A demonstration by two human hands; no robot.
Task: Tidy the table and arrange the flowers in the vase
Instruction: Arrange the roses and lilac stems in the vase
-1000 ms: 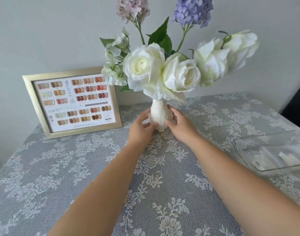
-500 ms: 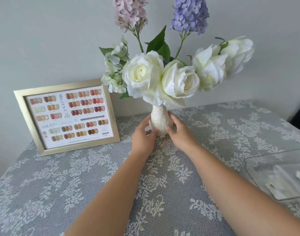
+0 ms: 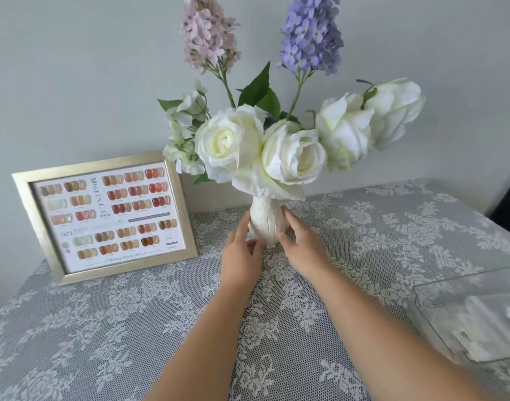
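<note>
I am cupping the white ceramic vase (image 3: 264, 224) between my left hand (image 3: 241, 257) and right hand (image 3: 301, 248), fingers pressing its sides, low near its base on the lace-covered worktop (image 3: 109, 322). The white roses (image 3: 291, 154) are leaning right and look top-heavy; a careless nudge could tip the narrow vase toward the gold picture frame (image 3: 103, 215).

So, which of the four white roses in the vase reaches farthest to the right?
The rose at the upper right, beside the purple flower spike. It faces away, showing its green base, while the other three sit lower and nearer the vase.
</note>
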